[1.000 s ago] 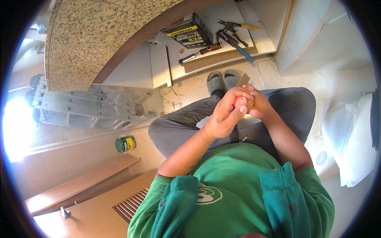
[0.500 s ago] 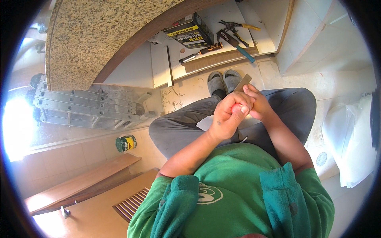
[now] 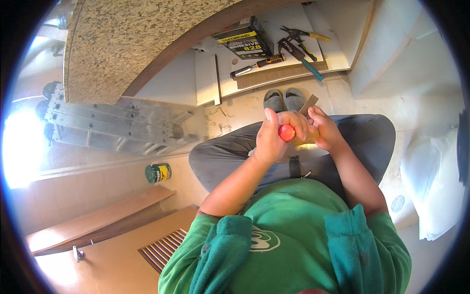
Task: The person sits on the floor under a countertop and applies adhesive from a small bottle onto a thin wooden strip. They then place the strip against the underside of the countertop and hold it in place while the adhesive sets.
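My left hand (image 3: 272, 139) is closed round a handle whose round red end (image 3: 287, 133) faces up; the rest of that tool is hidden in my fist. Beside it my right hand (image 3: 327, 129) pinches a thin flat grey-brown strip (image 3: 309, 103), which sticks out beyond my fingers toward the cabinet. Whether the strip and the red-ended handle are joined cannot be seen. Both hands are close together above my lap. A yellowish lit patch shows between them; I cannot make out what it belongs to.
On the cabinet floor ahead are an adhesive tin (image 3: 247, 39), a chisel (image 3: 257, 65), a hammer (image 3: 299, 58) and yellow-handled pliers (image 3: 304, 34). A ladder (image 3: 112, 120), a small green can (image 3: 158, 173) and a louvred door panel (image 3: 112, 250) are at left. White plastic sheeting (image 3: 433, 181) hangs right.
My left hand has turned and its thumb has lifted off, showing more of the red end. My right hand has moved slightly right and down. The view has shifted a little.
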The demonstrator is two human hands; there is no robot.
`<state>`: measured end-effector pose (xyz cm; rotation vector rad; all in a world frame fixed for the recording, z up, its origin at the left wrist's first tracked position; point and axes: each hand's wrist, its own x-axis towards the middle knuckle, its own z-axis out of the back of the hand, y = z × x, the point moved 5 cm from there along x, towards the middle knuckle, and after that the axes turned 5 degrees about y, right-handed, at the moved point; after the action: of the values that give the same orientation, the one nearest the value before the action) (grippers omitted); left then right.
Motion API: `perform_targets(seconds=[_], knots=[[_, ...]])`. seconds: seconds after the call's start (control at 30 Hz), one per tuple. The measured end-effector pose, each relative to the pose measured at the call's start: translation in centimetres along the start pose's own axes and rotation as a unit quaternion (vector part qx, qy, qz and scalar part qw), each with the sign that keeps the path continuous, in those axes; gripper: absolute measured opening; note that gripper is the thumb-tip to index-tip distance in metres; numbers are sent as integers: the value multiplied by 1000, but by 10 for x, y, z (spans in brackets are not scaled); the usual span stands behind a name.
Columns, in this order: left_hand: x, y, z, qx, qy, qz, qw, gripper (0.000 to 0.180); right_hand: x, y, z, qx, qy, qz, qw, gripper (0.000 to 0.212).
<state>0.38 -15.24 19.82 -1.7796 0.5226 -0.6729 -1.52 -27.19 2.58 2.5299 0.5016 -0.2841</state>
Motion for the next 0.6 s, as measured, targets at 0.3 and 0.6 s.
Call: perform_targets(seconds=[0.3,0.6], knots=[[0,-21,0,42,70,-16,997,30,4,3,38,-169,-132,84,973,31],[0,-34,2,78,38,20,996,17,-4,8,6,-182,-71,132,972,58]])
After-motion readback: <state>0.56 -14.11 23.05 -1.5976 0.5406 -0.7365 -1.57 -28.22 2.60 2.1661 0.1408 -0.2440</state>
